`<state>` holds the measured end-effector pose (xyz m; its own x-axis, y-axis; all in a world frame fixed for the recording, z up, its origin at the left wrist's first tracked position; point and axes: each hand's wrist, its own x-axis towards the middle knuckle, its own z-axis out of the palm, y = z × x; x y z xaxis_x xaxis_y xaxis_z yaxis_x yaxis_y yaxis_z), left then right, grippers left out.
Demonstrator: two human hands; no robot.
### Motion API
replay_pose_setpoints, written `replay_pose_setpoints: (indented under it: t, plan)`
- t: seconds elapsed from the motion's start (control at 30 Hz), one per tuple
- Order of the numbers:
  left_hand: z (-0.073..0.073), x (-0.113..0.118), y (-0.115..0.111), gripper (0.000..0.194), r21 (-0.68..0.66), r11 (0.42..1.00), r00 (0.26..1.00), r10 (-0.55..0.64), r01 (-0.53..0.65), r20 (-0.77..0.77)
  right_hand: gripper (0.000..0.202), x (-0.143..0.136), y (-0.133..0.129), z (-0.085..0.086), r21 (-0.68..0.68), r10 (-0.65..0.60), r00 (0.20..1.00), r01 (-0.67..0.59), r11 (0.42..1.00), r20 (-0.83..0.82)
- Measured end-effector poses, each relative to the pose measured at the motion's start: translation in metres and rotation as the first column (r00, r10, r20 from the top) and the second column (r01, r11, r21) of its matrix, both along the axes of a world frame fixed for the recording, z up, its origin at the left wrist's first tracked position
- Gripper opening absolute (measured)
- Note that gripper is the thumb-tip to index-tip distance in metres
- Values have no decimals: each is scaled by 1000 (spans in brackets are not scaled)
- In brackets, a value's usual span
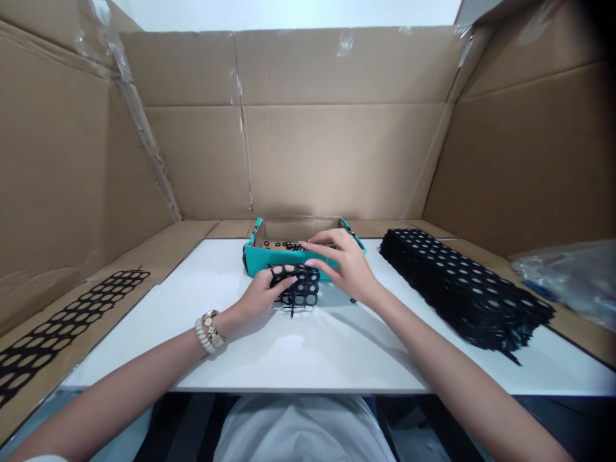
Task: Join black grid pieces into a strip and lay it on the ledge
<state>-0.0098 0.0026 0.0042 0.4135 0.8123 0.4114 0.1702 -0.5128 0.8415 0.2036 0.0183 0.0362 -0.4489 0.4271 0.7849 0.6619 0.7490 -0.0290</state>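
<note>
A black perforated sheet [297, 287] is pinched in the left hand [262, 292] fingers on the white surface [308, 346], while the right hand [345, 264] is spread loosely open over the teal box [269, 258].

A tall stack of black perforated rubber sheets [462, 289] lies on the right of the white tabletop [308, 359]. A long black emptied strip [62, 327] rests on the left cardboard flap [144, 256]. A crumpled clear plastic bag [572, 276] sits far right
</note>
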Motion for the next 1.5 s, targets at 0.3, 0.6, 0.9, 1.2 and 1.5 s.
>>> replay_pose_setpoints:
  t: [0.3, 0.6, 0.9, 1.2, 1.5]
  plan:
    - [1, -7, 3, 24, 118, 993, 990, 24, -8, -138, 32, -13, -13, 4, -266, 113, 907, -235, 935, -405]
    - [-6, 0, 2, 42, -194, 979, 991, 87, -67, 97, 32, 29, 18, 13, -5, -185, 901, 199, 980, -392]
    - [4, 2, -4, 37, -55, 988, 977, 150, -143, 153, 24, -4, -15, 13, -188, 125, 967, -169, 967, -222]
    - [1, -3, -2, 30, 84, 989, 992, 125, -123, -16, 30, -16, -14, 2, -340, 144, 962, -219, 914, -232]
    - [-3, -1, -2, 41, -66, 975, 976, 213, -210, 39, 35, 35, 15, 23, -26, -103, 607, 135, 991, -788]
